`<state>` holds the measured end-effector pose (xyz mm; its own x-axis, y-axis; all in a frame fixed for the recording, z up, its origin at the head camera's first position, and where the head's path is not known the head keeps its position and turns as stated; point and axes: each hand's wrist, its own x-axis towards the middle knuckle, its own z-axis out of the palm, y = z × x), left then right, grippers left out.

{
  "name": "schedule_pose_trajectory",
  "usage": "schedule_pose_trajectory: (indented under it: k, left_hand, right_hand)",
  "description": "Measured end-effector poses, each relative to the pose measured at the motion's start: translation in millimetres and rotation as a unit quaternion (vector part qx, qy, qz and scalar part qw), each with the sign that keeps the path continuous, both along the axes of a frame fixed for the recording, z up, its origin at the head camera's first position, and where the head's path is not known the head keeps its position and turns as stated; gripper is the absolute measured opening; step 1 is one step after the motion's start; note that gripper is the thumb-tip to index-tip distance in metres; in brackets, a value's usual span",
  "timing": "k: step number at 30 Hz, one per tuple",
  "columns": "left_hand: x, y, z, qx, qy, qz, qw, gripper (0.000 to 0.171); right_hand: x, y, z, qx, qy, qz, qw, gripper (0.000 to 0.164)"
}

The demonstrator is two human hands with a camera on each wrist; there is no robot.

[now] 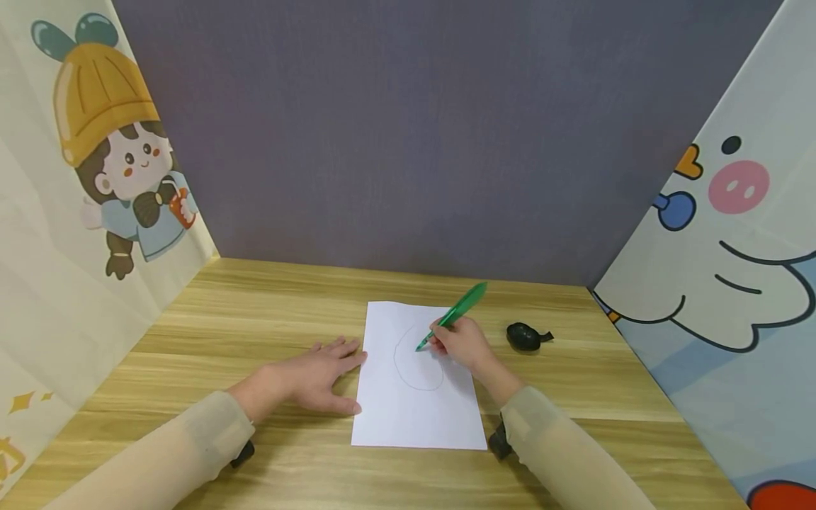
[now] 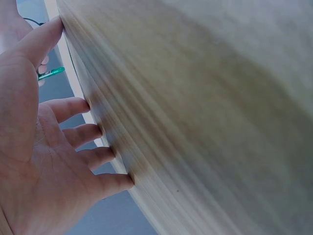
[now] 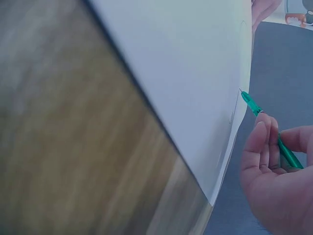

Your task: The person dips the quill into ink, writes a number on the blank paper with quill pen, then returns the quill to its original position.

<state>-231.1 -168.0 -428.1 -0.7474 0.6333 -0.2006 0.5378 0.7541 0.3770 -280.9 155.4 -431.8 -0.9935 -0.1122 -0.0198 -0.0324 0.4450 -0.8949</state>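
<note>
A white sheet of paper [image 1: 382,418] lies on the wooden table, with a thin, rounded outline drawn across its middle. My right hand [image 1: 464,341] pinches a green pen [image 1: 464,304] with a broad, leaf-like top end. The pen slants up to the right, its tip at the paper inside the outline. In the right wrist view the fingers [image 3: 264,142] curl round the pen's barrel [image 3: 252,103]. Spread out on the table, my left hand [image 1: 317,379] has its thumb and a fingertip at the paper's left edge. From the left wrist view its fingers [image 2: 73,108] look extended and apart.
A small black rounded object [image 1: 524,337] with a short tab sits right of the paper. Behind the wooden table [image 1: 268,304] rises a grey panel [image 1: 408,142]. Light panels with cartoon figures stand on both sides, including a child in a yellow hat [image 1: 105,92].
</note>
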Motion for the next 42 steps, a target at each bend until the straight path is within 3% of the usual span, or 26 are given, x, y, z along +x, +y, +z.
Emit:
schedule_pose_trajectory:
  k: [33,42]
  left_hand:
    - [-0.6,1.1,0.4,0.009,-0.004,0.008,0.9999,0.103]
    - [-0.5,1.1,0.0,0.012,-0.004,0.006,0.9999,0.102]
  right_hand:
    - [4.1,-16.9,1.8,0.018,0.009,0.024,0.999,0.023]
    - [5.0,-20.1,-0.4,0.003,0.002,0.028,1.0,0.022]
